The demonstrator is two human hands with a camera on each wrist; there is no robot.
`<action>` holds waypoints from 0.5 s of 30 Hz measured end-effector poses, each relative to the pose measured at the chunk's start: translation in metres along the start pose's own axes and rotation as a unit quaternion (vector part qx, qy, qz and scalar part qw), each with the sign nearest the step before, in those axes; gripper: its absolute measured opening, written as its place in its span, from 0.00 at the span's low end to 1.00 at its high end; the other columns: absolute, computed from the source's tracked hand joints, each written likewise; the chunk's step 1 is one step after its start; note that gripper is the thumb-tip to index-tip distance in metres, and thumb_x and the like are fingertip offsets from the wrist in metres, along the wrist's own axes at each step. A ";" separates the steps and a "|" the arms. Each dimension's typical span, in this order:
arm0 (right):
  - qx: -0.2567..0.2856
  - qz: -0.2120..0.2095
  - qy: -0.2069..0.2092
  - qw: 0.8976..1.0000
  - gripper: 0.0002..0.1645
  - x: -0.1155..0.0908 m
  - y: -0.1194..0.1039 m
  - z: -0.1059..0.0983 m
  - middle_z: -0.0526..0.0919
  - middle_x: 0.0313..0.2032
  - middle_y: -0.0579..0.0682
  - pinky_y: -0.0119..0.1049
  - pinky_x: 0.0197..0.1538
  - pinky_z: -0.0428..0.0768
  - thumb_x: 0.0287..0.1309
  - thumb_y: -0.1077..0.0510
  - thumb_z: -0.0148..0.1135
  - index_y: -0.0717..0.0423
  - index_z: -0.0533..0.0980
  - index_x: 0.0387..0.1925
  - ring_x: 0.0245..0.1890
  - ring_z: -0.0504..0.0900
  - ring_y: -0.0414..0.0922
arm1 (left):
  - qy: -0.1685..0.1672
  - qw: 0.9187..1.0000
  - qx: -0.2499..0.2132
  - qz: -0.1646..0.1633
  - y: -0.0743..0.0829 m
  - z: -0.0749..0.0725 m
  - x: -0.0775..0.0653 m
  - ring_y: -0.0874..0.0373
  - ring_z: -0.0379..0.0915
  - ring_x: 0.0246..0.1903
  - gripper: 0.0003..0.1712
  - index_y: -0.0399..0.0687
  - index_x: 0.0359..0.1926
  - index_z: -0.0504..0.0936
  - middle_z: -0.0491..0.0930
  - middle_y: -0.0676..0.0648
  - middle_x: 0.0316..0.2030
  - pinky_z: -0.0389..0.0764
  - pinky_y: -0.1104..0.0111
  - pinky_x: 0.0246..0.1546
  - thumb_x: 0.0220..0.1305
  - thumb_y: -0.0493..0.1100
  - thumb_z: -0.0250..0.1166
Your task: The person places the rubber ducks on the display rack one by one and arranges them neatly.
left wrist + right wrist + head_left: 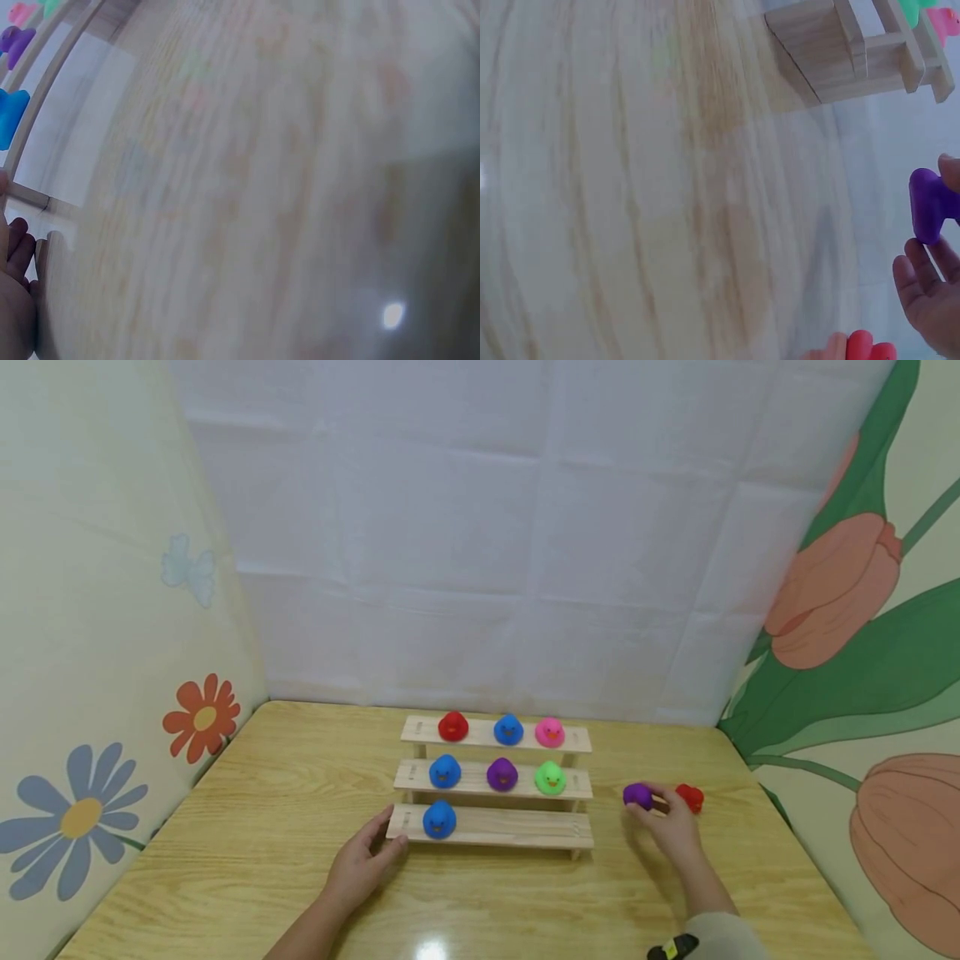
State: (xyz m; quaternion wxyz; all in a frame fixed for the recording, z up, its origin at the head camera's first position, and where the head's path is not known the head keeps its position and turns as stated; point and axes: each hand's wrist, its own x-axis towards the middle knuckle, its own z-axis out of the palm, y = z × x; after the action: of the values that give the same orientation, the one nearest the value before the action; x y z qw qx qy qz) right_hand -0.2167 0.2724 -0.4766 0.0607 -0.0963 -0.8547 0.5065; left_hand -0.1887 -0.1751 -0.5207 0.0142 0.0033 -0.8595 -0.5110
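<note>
In the head view my right hand (673, 828) pinches a purple rubber duck (637, 796) between thumb and fingers, to the right of a three-tier wooden rack (510, 828). The right wrist view also shows this purple duck (928, 206) at the fingertips. My left hand (358, 865) grips the left end of the rack's lowest board, thumb at the front. On that board sits one blue duck (439, 820). The middle board bears a blue duck (446, 772), a purple duck (502, 774) and a green duck (551, 778).
A red duck (453, 727), a blue duck (508, 730) and a pink duck (550, 732) stand on the top board. Red duck-like toys (690, 798) lie on the wooden table (300, 777) beyond my right hand. A white cloth (480, 543) hangs behind the table.
</note>
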 end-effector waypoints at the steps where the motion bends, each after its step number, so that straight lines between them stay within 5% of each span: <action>1: 0.002 -0.002 -0.003 1.000 0.32 0.000 -0.001 0.001 0.70 0.64 0.66 0.45 0.58 0.79 0.61 0.57 0.67 0.64 0.69 0.63 0.62 0.73 0.63 | 0.000 1.000 -0.001 0.000 0.000 0.000 0.000 0.39 0.64 0.68 0.38 0.41 0.72 0.63 0.71 0.34 0.65 0.63 0.45 0.69 0.67 0.52 0.63; 15: 0.007 -0.032 -0.006 0.999 0.29 -0.004 -0.021 0.010 0.73 0.61 0.65 0.52 0.62 0.76 0.60 0.59 0.67 0.64 0.70 0.61 0.61 0.74 0.61 | -0.004 1.000 -0.001 -0.003 -0.001 0.000 0.001 0.39 0.63 0.68 0.39 0.42 0.72 0.63 0.70 0.34 0.66 0.62 0.45 0.70 0.67 0.54 0.63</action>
State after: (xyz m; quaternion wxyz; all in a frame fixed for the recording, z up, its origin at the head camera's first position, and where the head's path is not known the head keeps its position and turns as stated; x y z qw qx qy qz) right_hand -0.2170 0.2533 -0.4626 0.0724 -0.0656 -0.8541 0.5108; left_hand -0.1902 -0.1754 -0.5219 0.0091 0.0042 -0.8589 -0.5121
